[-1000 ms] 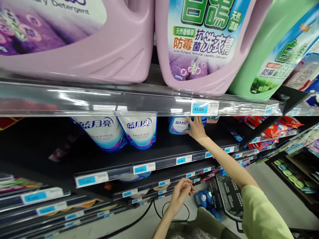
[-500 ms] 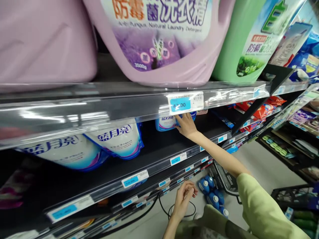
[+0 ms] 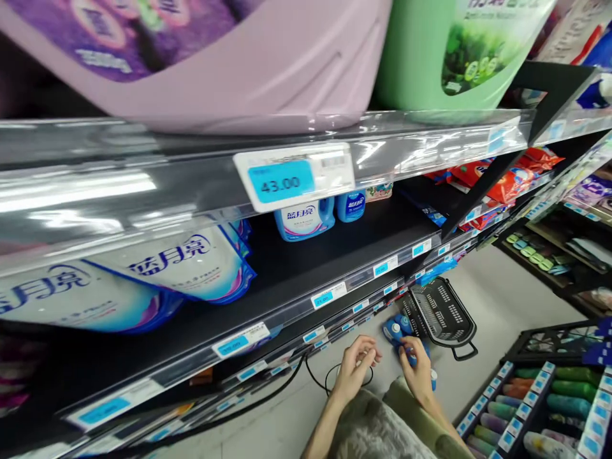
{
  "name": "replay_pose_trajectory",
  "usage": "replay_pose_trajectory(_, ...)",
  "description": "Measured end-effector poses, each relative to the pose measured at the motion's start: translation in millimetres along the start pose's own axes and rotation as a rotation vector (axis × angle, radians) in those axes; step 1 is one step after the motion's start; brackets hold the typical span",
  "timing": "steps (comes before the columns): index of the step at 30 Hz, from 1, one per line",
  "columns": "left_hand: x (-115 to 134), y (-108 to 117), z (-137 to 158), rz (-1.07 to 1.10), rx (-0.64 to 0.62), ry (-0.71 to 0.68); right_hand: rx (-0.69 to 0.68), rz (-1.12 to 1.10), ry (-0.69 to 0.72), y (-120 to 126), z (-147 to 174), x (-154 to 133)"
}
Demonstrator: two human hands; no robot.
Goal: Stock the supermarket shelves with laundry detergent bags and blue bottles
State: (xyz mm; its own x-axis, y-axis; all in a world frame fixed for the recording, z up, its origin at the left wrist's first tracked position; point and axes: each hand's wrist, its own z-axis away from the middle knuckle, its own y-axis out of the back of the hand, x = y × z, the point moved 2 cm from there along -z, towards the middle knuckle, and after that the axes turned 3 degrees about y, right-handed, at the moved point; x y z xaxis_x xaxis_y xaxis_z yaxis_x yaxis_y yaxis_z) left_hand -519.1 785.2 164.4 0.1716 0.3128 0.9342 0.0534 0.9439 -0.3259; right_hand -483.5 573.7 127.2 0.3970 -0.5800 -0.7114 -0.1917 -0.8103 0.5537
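Note:
My left hand (image 3: 356,366) hovers below the shelf edge, its fingers loosely curled and nothing visible in it. Close on its right, my right hand (image 3: 415,366) is also half curled with thumb and fingers apart, and appears to hold nothing. Beneath it, several blue bottles with white caps (image 3: 394,330) stand on the floor, partly hidden by the hand. On the black shelf above, a blue detergent bottle (image 3: 303,220) stands beside a smaller blue bottle (image 3: 351,206). White-and-blue detergent pouches (image 3: 186,264) lean on that shelf to the left.
A black shopping basket (image 3: 442,312) sits on the floor beyond the bottles. The upper shelf edge with a price tag (image 3: 294,177) juts out under large pink (image 3: 287,70) and green (image 3: 421,64) jugs. A black cable (image 3: 229,421) runs below. Rolled goods (image 3: 568,405) fill a rack at right.
My right hand has come off the blue bottles on the shelf and dropped beside my left hand. The view has shifted, bringing the whole basket into sight.

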Motion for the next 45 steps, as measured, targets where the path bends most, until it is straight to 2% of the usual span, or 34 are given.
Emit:
replay_pose_trajectory(3,-0.7,-20.9,-15.9,-0.053,-0.065,0.025,-0.197,-0.001,-0.076,10.7,23.8,28.9)
replay_pose_trajectory(7,-3.3,-63.2,-33.3,-0.121,-0.194,0.064,-0.574,0.097,-0.115,37.2,16.1,50.1)
replay_pose_trajectory(10,-14.1,-98.5,-40.5,-0.164,-0.274,0.105,-0.84,0.218,-0.304,61.8,25.4,81.4)
replay_pose_trajectory(13,-33.7,-132.4,-40.9,-0.198,-0.337,0.165,-0.919,0.278,-0.498,90.5,57.4,114.4)
replay_pose_trajectory(17,-65.1,-173.8,-35.8,-0.251,-0.409,0.245,-0.934,0.268,-0.659,128.0,107.3,148.5)
replay_pose_trajectory(21,-89.1,-212.1,-36.0,-0.373,-0.477,0.283,-0.903,0.219,-0.75,162.4,139.6,181.1)
replay_pose_trajectory(28,-126.8,-282.3,-57.0,-0.554,-0.532,0.272,-0.723,0.136,-0.862,212.5,183.2,254.9)
replay_pose_trajectory(32,-149.3,-325.2,-63.6,-0.576,-0.551,0.229,-0.594,0.112,-0.961,229.6,217.7,299.6)
replay_pose_trajectory(36,-170.2,-359.8,-60.6,-0.572,-0.626,0.24,-0.444,0.099,-1.089,230.7,253.3,340.7)
replay_pose_trajectory(39,-193.7,-369.7,-57.4,-0.594,-0.662,0.271,-0.351,0.122,-1.176,220.5,279.2,370.7)
replay_pose_trajectory(42,-227.2,-363.4,-57.3,-0.582,-0.642,0.33,-0.316,0.141,-1.231,200.6,304.8,404.7)
replay_pose_trajectory(45,-270.8,-343.7,-60.7,-0.566,-0.549,0.44,-0.342,0.143,-1.237,171.4,330.0,446.3)
